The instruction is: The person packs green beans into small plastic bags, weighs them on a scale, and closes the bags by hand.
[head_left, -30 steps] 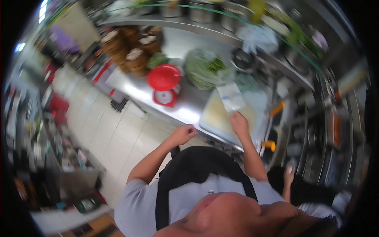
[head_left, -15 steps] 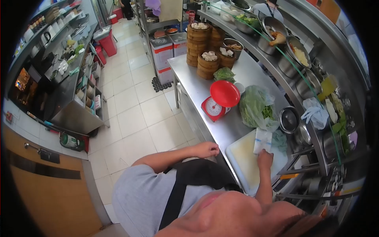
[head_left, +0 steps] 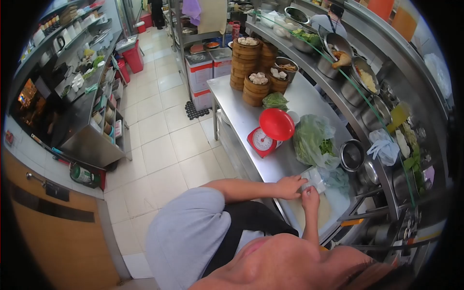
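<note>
A clear plastic bag with pale contents lies over the far end of the white cutting board. My left hand reaches across to its near edge, fingertips closed on that edge. My right hand is beside it, its fingers pinched on the bag's near corner. Crumpled greenish plastic lies just right of the bag. Farther along the counter is a large bag of leafy greens. A red kitchen scale with a round red pan stands left of the greens.
Bamboo steamers holding white dumplings stand at the counter's far end. A sieve-like round bowl sits on the right. Above runs a metal shelf with several food-filled pots. Tiled floor lies left; another person is behind the shelf.
My left hand has moved right from beside the counter's edge to the plastic bag. My right hand has shifted slightly left and stays at the bag, which now lies tilted.
</note>
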